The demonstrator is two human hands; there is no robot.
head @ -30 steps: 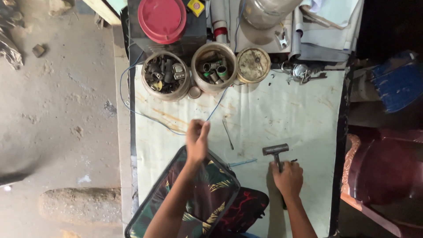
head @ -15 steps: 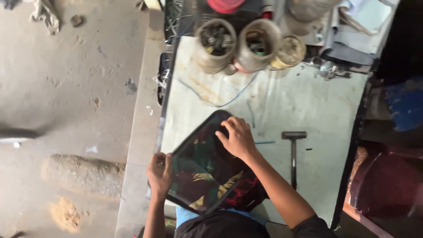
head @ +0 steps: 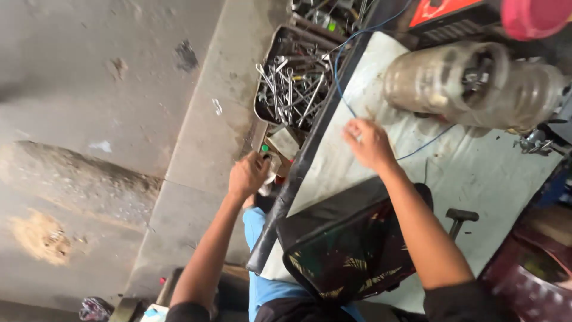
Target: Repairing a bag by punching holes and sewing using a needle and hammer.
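I am seeing my left hand (head: 249, 175) curling around a small green-topped thing (head: 264, 149) just below the tray of wrenches (head: 292, 89). My right hand (head: 369, 143) is lying half open, pinching the blue wire (head: 342, 77) on the white table (head: 494, 173).

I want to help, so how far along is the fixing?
Done: a dark patterned bag lies on the white-covered bench. In hand: the left hand reaches down beside the bench toward small items under a tray of wrenches; the right hand rests on the cloth by a blue wire. Left: the hammer lies untouched.
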